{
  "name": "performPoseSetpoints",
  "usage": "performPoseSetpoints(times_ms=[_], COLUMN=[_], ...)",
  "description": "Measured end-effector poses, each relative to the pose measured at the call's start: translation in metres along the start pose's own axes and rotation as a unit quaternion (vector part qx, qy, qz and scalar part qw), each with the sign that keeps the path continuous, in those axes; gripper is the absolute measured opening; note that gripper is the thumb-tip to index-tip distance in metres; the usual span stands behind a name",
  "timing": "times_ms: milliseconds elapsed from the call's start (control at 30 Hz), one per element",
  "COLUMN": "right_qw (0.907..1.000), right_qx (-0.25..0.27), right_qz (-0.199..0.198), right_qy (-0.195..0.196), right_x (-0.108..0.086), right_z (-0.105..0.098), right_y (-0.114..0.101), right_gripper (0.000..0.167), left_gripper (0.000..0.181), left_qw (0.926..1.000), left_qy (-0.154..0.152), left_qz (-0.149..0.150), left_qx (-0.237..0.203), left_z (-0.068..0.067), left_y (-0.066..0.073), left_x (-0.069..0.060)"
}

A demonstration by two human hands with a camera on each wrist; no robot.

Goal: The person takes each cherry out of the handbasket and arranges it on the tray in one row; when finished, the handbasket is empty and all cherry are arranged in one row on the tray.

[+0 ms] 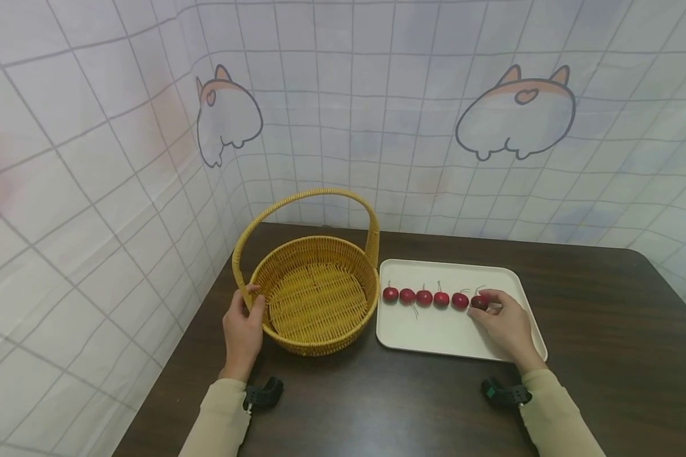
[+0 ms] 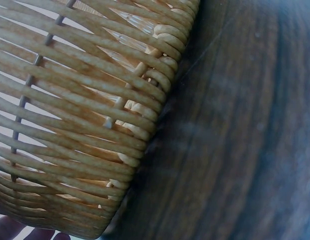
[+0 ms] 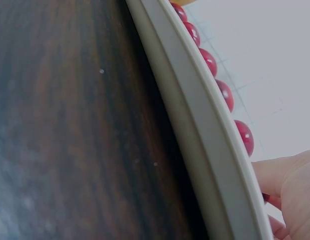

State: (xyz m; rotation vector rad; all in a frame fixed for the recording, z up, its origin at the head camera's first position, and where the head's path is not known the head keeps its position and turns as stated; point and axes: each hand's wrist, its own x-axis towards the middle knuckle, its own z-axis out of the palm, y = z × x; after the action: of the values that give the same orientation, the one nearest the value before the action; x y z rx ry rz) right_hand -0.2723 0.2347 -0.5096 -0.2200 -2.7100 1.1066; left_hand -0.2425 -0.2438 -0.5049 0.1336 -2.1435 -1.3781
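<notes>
On the left, a yellow woven basket (image 1: 319, 298) with a tall arched handle holds nothing inside. My left hand (image 1: 244, 330) grips its left rim beside the base of the handle; fingertips (image 2: 38, 234) show at the bottom corner of the left wrist view. Several red cherries (image 1: 424, 298) with thin stems lie in a row across a white tray (image 1: 429, 333). Over the tray's right part, my right hand (image 1: 505, 324) pinches the dark red cherry (image 1: 479, 302) at the row's right end between thumb and fingers. That cherry is mostly hidden in the right wrist view.
Both basket and tray stand on a dark brown wooden table (image 1: 354, 406), the tray just right of the basket. A white grid-patterned cloth (image 1: 377, 114) with cartoon drawings hangs behind and at the left. Each wrist wears a black strap (image 1: 505, 393).
</notes>
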Motion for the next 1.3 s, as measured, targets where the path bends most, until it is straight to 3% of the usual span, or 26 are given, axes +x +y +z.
performPoseSetpoints(times_ms=[500, 733, 867, 1000, 1167, 1300], right_qw=[0.9999, 0.9989, 0.9979, 0.9938, 0.9904, 0.9899], right_qx=[0.016, 0.039, 0.06, 0.091, 0.11, 0.115], right_qz=[0.005, 0.023, 0.023, 0.048, 0.067, 0.061], right_qy=[0.002, -0.007, 0.014, 0.042, 0.049, 0.057], right_x=[0.002, 0.0006, 0.001, 0.0005, -0.0022, -0.0009], right_z=[-0.0054, -0.0029, 0.0013, 0.0025, 0.0013, -0.0006], right_y=[0.0022, -0.0054, -0.0065, -0.0027, 0.0004, 0.0003], right_gripper=[0.056, 0.078, 0.075, 0.064, 0.059, 0.057], left_gripper=[0.026, 0.032, 0.035, 0.026, 0.022, 0.022], left_qw=[0.9999, 0.9997, 0.9995, 0.9997, 0.9988, 0.9985], left_qy=[-0.001, -0.017, -0.022, -0.018, 0.013, 0.022], left_qz=[0.012, -0.016, -0.024, -0.002, 0.035, 0.037], left_qx=[-0.007, -0.001, -0.006, 0.015, 0.032, 0.035], left_z=[0.0057, 0.0, -0.0035, -0.0022, 0.0007, 0.001], left_y=[0.0056, 0.0058, 0.0054, 0.0068, 0.0087, 0.01], left_x=[0.0041, 0.004, 0.0044, 0.0047, 0.0061, 0.0075])
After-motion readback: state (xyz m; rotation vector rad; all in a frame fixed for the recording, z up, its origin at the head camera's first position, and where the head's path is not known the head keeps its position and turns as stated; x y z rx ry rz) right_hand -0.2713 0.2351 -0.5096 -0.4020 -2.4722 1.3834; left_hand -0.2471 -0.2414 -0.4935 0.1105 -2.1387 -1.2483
